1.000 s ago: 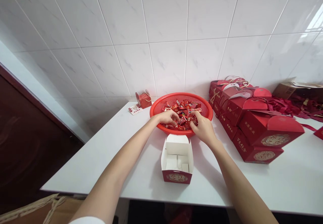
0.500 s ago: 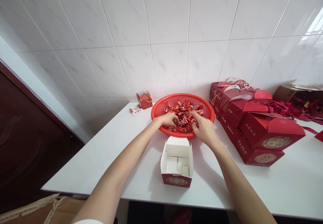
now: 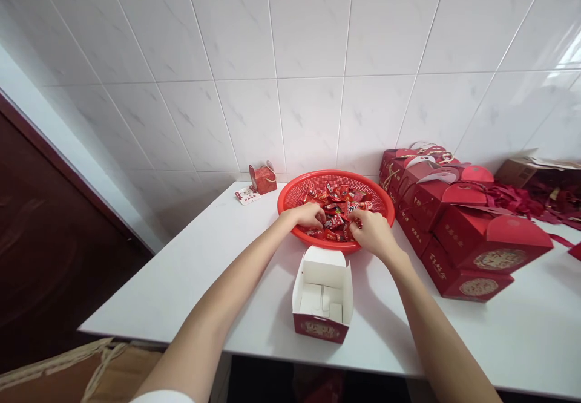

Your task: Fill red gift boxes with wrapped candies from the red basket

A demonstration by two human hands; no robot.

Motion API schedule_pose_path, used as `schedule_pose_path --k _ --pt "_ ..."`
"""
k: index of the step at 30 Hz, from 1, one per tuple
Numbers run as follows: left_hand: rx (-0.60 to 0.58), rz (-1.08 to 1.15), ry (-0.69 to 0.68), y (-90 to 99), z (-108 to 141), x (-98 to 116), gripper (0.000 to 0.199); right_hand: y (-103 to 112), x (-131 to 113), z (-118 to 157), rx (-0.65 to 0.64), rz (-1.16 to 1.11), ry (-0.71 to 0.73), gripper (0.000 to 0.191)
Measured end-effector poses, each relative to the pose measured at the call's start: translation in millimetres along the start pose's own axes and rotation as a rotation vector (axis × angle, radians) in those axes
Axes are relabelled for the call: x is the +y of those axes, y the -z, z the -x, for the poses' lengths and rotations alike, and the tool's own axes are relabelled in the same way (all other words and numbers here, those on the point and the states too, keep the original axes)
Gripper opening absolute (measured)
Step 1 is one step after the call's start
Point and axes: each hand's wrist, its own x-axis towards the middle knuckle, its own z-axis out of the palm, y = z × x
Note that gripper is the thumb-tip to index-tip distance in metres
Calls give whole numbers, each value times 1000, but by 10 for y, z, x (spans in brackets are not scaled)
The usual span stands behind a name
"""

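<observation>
A red plastic basket (image 3: 288, 192) with a perforated wall holds many red-wrapped candies (image 3: 333, 200). My left hand (image 3: 308, 216) reaches over its near left rim, fingers curled down among the candies. What those fingers hold is hidden. On the right side of the basket, my right hand (image 3: 373, 232) has its thumb and fingers pinched together at a wrapped candy. Just in front of the basket stands an open box (image 3: 321, 330), white inside and red outside, with nothing in it. Neither hand touches this box.
Stacked red gift boxes (image 3: 481, 239) with cord handles stand on the right of the white table (image 3: 190, 288). Behind them lie dark red ribbons (image 3: 521, 200) and a cardboard box (image 3: 515, 170). A small red box (image 3: 264, 180) and a printed card (image 3: 247, 195) sit at the back left.
My right hand's fingers have drawn closed and pulled slightly nearer at the candies. My left hand stays low in the basket with its fingers more curled. The view has shifted slightly.
</observation>
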Motion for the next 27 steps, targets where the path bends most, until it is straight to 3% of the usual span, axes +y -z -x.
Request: schedule_pose_path --k 10,16,21,27 --pt "-38 -29 30 57 -34 35 38 14 180 -352 -236 -126 111 26" --pt "-43 -49 52 56 -25 53 41 -62 213 -414 -320 -166 157 13" --pt "-68 -61 68 45 -39 47 42 -72 241 -391 -295 -246 176 21" --pt "-46 -87 54 66 -14 80 40 -46 238 -290 -131 -354 133 33"
